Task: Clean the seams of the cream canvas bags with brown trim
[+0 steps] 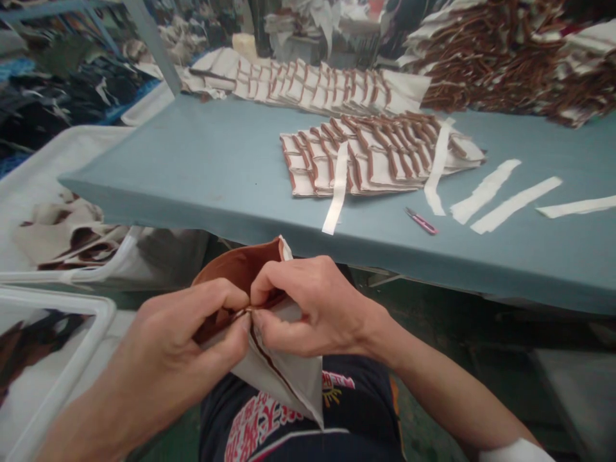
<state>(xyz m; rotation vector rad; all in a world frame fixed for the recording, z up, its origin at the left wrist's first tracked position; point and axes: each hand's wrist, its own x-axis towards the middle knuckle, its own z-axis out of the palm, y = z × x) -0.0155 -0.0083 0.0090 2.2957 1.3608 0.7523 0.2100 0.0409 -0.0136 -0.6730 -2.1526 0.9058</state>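
Note:
A fabric piece (293,375), off-white on one side and brown on the other, is held up in front of my body. My left hand (187,340) pinches its seam between thumb and fingertip. Right beside it, my right hand (312,305) pinches the same seam, so the fingertips of both hands nearly meet. The brown side (240,263) shows in the opening behind my fingers. Below them a dark seam line runs down the off-white cloth to a pointed corner. What lies between the fingertips is too small to make out.
On the blue-covered table (206,160) lie overlapping stacks of folded pieces (380,154), white strips (517,204) and small thread snips (421,221). A tall brown-and-white pile (486,58) stands at the back right. White bins (72,276) with cloth stand at the left.

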